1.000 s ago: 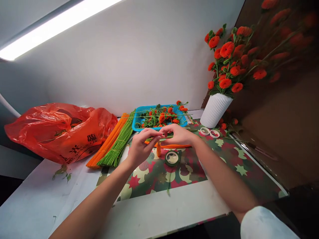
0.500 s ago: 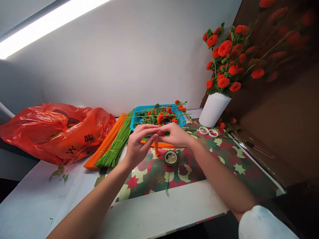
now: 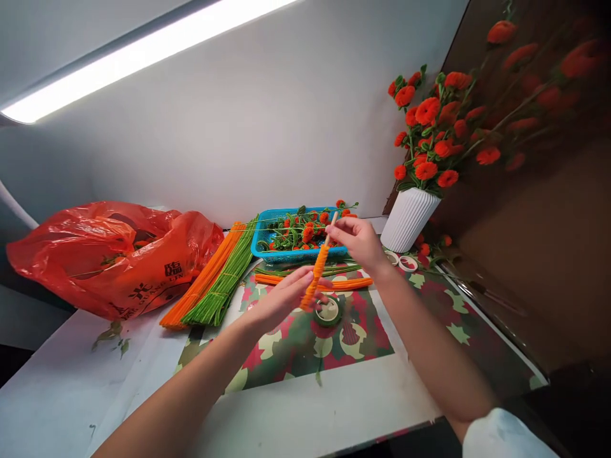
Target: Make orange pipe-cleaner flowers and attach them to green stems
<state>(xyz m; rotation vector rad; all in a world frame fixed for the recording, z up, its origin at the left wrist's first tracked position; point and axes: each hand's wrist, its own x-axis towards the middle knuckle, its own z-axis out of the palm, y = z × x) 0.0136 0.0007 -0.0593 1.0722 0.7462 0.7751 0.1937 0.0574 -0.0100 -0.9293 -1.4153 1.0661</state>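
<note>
A thin pale stick (image 3: 333, 228) slants over the mat, its lower part wrapped in an orange fuzzy coil (image 3: 315, 277). My right hand (image 3: 356, 242) pinches the stick's bare upper part. Lower down, my left hand (image 3: 291, 294) is at the coil with its fingers loosely spread, and the coil lies across its fingertips. Just beneath is a roll of green tape (image 3: 328, 312). Behind the hands, orange stems (image 3: 353, 284) and a few green ones lie in front of a blue basket (image 3: 272, 256) of orange flowers and green stems.
Bundles of orange (image 3: 203, 273) and green stems (image 3: 224, 283) lie left of the patterned mat (image 3: 281, 356). Beyond them sits a red plastic bag (image 3: 114, 254). A white vase (image 3: 409, 219) of orange flowers stands at the back right, near white rings (image 3: 407, 264).
My hands have moved apart, the right one up and rightward. The orange coil, earlier upright below my fingers, is now tilted with the pale stick showing above it.
</note>
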